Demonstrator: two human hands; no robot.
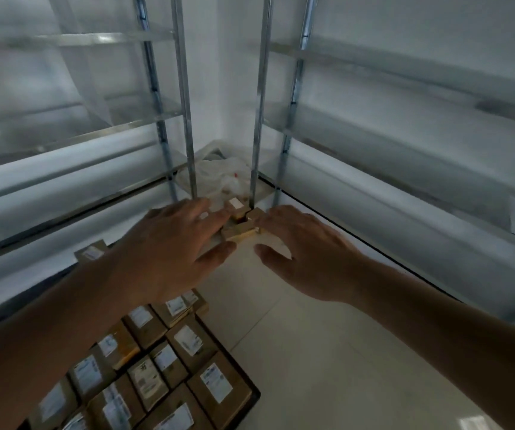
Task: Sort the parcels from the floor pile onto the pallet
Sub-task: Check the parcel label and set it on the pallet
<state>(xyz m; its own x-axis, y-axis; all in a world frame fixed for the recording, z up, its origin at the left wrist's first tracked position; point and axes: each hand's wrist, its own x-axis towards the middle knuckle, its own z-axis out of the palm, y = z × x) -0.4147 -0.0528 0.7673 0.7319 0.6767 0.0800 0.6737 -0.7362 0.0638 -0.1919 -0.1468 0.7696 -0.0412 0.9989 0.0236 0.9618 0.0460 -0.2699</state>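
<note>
A small pile of brown cardboard parcels [240,226] lies on the pale floor in the corner between two metal shelf racks. Both my hands reach out toward it with fingers spread. My left hand [169,252] hovers on the pile's left side and my right hand [304,252] on its right; neither holds anything, and contact with the parcels cannot be told. Below my left arm, the dark pallet [254,395] carries several rows of brown parcels with white labels [187,339], laid flat side by side.
Metal shelf racks stand on the left [169,116] and right [287,119], their uprights meeting near the corner. A crumpled white plastic bag [222,175] lies on the floor behind the pile. Pale tiled floor [327,352] stretches right of the pallet.
</note>
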